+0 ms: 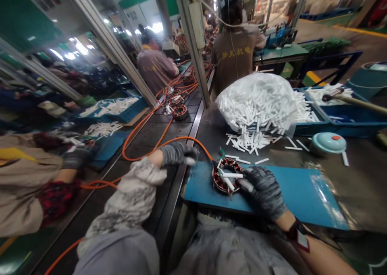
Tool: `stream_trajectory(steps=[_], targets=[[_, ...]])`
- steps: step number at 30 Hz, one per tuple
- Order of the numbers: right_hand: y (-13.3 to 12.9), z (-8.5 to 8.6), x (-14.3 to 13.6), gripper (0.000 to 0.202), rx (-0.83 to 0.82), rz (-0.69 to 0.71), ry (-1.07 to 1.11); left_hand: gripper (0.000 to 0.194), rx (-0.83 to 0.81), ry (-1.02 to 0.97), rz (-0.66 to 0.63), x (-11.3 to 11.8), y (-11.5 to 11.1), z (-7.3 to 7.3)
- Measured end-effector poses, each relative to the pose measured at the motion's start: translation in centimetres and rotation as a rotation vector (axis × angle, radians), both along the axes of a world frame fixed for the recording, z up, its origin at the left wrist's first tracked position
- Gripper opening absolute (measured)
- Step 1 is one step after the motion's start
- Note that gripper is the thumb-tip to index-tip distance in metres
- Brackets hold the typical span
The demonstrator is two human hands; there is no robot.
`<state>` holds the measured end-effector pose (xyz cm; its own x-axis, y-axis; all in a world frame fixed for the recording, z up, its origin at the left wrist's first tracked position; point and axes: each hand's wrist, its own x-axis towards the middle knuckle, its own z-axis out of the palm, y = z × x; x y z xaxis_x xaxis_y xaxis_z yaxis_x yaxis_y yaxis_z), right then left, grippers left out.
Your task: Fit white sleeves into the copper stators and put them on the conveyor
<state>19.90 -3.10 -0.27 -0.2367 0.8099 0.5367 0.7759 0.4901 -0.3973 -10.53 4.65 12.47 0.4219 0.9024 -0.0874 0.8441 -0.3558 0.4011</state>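
A ring-shaped copper-wound part [216, 179] lies on a blue mat [293, 190], with white tubes and an orange cable attached. My gloved right hand [264, 189] is at the ring's right side, its fingers bent against a white tube [232, 175] that lies across the ring. My left hand [178, 154], also gloved, hovers over the metal edge left of the mat; its fingertips are blurred and I cannot make out anything in them.
Behind the mat are a bag of white tubes [256, 101], blue bins [356, 123] and a round lidded container [329, 142]. Orange cables [133, 140] and more wound rings [179, 111] lie on the conveyor. A co-worker's gloved hand [75, 158] is at far left.
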Motion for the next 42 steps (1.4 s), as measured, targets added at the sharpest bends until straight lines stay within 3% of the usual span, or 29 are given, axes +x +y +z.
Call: stream_trajectory(steps=[3, 4, 6, 9, 11, 14, 18, 21, 24, 26, 29, 34, 38, 42], targets=[[-0.5, 0.9, -0.3, 0.037, -0.026, -0.075, -0.131, 0.029, -0.218, -0.237, -0.454, 3.4, -1.2, -1.4], [-0.5, 1.3, -0.5, 0.040, -0.025, -0.095, -0.166, 0.035, -0.224, -0.329, -0.537, 4.6, -1.4, -2.0], [-0.5, 2.1, -0.6, 0.045, -0.055, -0.117, -0.195, 0.047, -0.142, -0.376, -0.530, 7.0, -1.3, -3.3], [-0.5, 3.3, -0.2, 0.050, -0.242, -0.110, -0.025, 0.037, -0.001, -0.083, -0.403, 9.6, -0.7, -4.8], [-0.6, 3.8, 0.1, 0.050, -0.517, -0.035, 0.312, 0.034, 0.059, 0.087, -0.446, 10.4, -0.4, -5.2], [-0.8, 4.0, -0.2, 0.057, -0.936, 0.133, 0.838, 0.036, 0.201, 0.187, -0.520, 10.1, -0.5, -5.0], [-0.9, 3.6, -0.8, 0.055, -1.123, 0.174, 1.202, 0.037, 0.264, 0.172, -0.513, 9.0, -0.8, -5.2], [-1.1, 3.1, 0.2, 0.055, -1.071, 0.164, 1.120, 0.034, 0.143, 0.035, -0.489, 8.7, -0.9, -5.9], [-1.4, 2.5, 1.9, 0.039, -0.802, 0.082, 0.919, 0.034, 0.052, -0.082, -0.477, 8.6, -0.9, -6.2], [-1.4, 1.9, 2.5, 0.042, -0.688, 0.141, 0.828, 0.034, 0.039, -0.106, -0.472, 8.5, -1.0, -6.1], [-1.0, 1.4, 2.7, 0.044, -0.681, 0.321, 0.753, 0.035, 0.040, -0.091, -0.480, 8.4, -0.9, -5.9], [0.2, 1.4, 2.5, 0.046, -0.772, 0.457, 0.768, 0.036, 0.061, -0.086, -0.470, 8.1, -1.1, -6.1], [0.7, 1.3, 1.8, 0.039, -0.801, 0.382, 0.871, 0.037, 0.121, -0.097, -0.437, 8.6, -2.1, -6.2], [0.9, 0.7, 0.5, 0.035, -0.865, 0.318, 0.948, 0.032, 0.173, 0.085, -0.445, 9.9, -3.0, -6.5]])
